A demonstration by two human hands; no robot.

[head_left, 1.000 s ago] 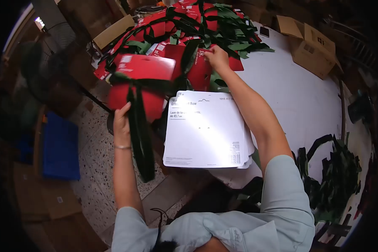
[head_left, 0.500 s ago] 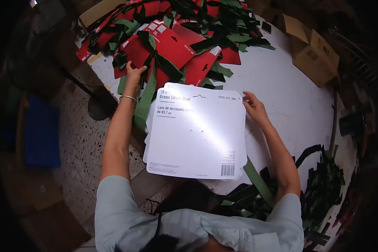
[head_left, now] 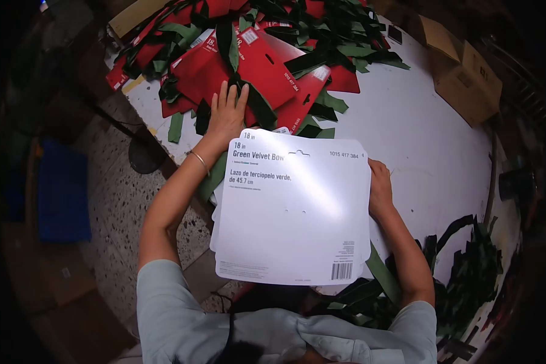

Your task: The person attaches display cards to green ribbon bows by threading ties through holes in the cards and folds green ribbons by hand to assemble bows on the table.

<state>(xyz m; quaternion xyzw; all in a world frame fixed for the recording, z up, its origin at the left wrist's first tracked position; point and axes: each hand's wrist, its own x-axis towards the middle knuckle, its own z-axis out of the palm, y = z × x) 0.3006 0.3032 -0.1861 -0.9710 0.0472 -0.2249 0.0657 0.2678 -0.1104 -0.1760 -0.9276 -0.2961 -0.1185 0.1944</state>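
My left hand (head_left: 226,115) lies with fingers stretched out on a red card (head_left: 264,73) that carries a green velvet bow (head_left: 259,103). In front of me sits a stack of white printed backing cards (head_left: 297,224), the top one labelled "Green Velvet Bow". At the stack's right edge is my right hand (head_left: 379,188), its fingers bent against the card edge and its thumb hidden. My left wrist wears a bangle (head_left: 198,159).
Several more red cards with green bows pile up at the back of the white table (head_left: 424,139). An open cardboard box (head_left: 467,79) stands at the back right, near a dark phone-like object (head_left: 395,34). Loose green ribbons (head_left: 467,273) heap at the lower right.
My left hand has moved right and flattened onto the red card, which has turned a little. My right hand, earlier with fingers apart beside the stack, has closed at its right edge.
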